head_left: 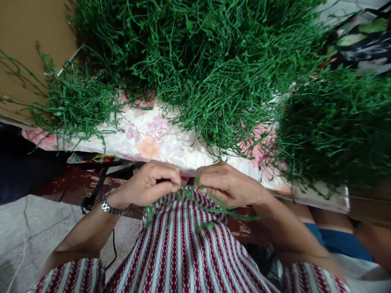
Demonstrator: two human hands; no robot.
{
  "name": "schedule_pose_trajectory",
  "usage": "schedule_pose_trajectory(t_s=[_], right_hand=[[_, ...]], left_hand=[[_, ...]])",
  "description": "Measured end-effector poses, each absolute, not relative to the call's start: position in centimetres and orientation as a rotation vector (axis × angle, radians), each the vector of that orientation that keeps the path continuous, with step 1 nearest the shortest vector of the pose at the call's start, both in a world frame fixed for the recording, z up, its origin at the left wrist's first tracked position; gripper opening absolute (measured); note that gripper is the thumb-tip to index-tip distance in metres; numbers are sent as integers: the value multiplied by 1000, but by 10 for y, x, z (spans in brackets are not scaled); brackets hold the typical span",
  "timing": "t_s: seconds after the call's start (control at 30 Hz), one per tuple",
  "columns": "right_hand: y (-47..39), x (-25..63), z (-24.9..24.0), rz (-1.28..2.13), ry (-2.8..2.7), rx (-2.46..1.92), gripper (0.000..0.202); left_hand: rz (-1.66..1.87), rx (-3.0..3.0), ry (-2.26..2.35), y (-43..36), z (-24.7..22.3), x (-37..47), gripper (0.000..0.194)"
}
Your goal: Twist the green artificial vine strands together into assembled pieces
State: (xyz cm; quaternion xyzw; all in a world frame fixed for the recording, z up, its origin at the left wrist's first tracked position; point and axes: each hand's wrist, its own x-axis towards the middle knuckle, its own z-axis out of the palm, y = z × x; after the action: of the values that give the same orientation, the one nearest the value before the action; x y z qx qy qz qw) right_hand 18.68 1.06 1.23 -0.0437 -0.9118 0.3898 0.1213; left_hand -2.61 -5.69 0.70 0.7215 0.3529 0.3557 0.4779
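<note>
Two hands, both grips closed: left hand [152, 184] pinched, right hand [229, 185] pinched, one small tangle of green stems [187, 193] between the fingertips, above the lap, just off the desk [171, 148] edge. Stem count unclear, blurred. Three green piles on the floral cover: small left pile [81, 101], big middle pile [210, 69], right pile [339, 126]. One watch [110, 205], left wrist.

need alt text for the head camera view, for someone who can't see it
Two bare hands, left and right, hold thin green strands between them above a striped garment. Beyond, large heaps of similar green strands cover much of a floral-patterned tabletop, with a cardboard surface at upper left.
</note>
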Motion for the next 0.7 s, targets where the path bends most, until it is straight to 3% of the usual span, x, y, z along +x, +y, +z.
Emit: schedule_pose_trajectory(t_s=[0.2,0.37,0.53,0.7], right_hand=[[0,174,-10,1644,-1997,-584,27],[-13,171,-26,1991,-1496,-718,31],[-20,174,-29,2006,-1579,-742,36],[-20,180,-26,1660,-1973,-584,34]], left_hand=[[1166,1646,983,-46,-3,-5,12],[1224,1833,1160,-50,-14,6,10],[1160,2004,1290,-56,-17,12,13],[988,1781,1100,-56,-9,4,15]])
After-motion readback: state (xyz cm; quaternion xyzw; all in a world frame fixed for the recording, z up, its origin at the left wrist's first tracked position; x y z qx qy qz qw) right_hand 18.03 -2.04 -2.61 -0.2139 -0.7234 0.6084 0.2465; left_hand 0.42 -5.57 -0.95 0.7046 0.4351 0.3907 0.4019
